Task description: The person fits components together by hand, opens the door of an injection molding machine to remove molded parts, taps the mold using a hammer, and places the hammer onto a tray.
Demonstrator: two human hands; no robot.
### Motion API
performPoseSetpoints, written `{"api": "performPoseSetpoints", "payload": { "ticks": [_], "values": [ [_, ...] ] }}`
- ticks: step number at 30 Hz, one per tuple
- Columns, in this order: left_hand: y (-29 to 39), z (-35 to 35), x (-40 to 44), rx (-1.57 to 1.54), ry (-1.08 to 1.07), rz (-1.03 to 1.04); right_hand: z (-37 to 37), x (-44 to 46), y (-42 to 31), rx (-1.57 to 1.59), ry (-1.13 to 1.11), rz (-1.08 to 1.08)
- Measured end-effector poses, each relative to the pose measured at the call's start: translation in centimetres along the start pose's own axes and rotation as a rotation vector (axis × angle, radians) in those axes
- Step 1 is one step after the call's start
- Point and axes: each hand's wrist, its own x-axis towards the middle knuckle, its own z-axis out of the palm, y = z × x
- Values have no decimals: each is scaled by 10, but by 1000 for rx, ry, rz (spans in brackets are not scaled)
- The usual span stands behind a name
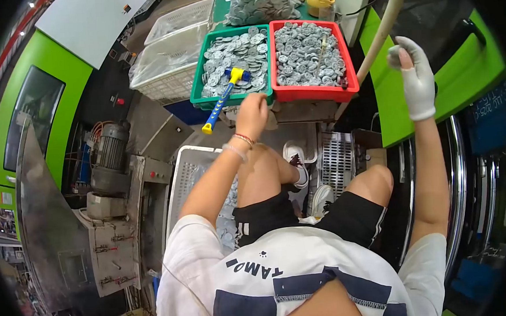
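Note:
My left hand (253,118), bare with bracelets at the wrist, is held at the front edge of the green tray (200,101). Its fingers are curled closed, and whatever may be in them is hidden. Flat grey round pieces (246,48) fill this tray. A mallet (220,106) with a blue and yellow handle lies across its front left rim. My right hand (417,81) wears a white glove with a bare fingertip showing. It is raised beside the green machine door (398,111), fingers loosely bent and apart, with nothing visible in them.
A red tray (313,93) of smaller grey parts adjoins the green one. Behind them sits a bag of grey discs (260,4). White crates (167,76) stand at left, and another white crate (176,180) is beside my leg. A pale pole (381,34) slants near my right hand.

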Motion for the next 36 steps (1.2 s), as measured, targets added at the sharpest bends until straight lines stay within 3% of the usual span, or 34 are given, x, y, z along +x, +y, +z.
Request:
{"api": "performPoseSetpoints", "payload": {
  "ticks": [1, 3, 4, 5, 7, 9, 10, 11, 13, 17, 19, 20, 25, 27, 29, 31, 33, 34, 35, 36],
  "values": [
    [-15, -4, 7, 46, 14, -3, 3, -4, -9, 3, 3, 5],
    [-42, -4, 22, 91, -16, -38, 0, -5, -35, -933, 464, -764],
    [-52, -2, 29, 130, -22, -13, -12, 0, -32, -882, 600, -875],
    [-63, 2, 37, 121, -103, -55, -25, 1, -21, -888, 731, -770],
    [-65, 11, 55, 202, -166, -93, -34, 16, -7, -758, 736, -562],
    [-71, 23, 78, 349, -405, -241, -38, 21, 4, -224, 352, -262],
    [-81, 34, 86, 401, -481, -241, -22, 19, -1, -92, 358, -133],
    [-91, 43, 92, 452, -562, -243, -34, 21, 15, -210, 336, -104],
    [-101, 57, 104, 518, -656, -250, -29, 19, 10, 44, 298, 39],
    [-105, 59, 109, 593, -678, -187, -27, 18, 17, -7, 343, 12],
    [-117, 58, 106, 442, -631, -155, -30, 17, 26, -38, 357, -13],
    [-119, 56, 99, 360, -487, -125, -29, 17, 27, -42, 385, 1],
    [-99, 36, 102, 326, -286, -271, -26, 16, 27, -83, 399, -86],
    [-102, 34, 103, 41, -124, -270, -25, 16, 26, -73, 423, -100],
    [-94, 34, 102, -8, -34, -230, -25, 17, 26, -134, 450, -117],
    [-50, 25, 101, -583, 41, -454, -30, 12, 27, -135, 423, -73],
    [33, 4, 78, -1096, -185, -556, -30, -3, 26, -670, 499, -113],
    [69, -6, 61, -1234, -304, -582, -15, -25, 5, -837, 512, -13],
    [100, -14, 44, -1371, -427, -609, -5, -45, 3, -879, 596, -235],
    [130, -24, 28, -1432, -462, -636, 1, -65, -5, -809, 506, -388]
  ]
}}
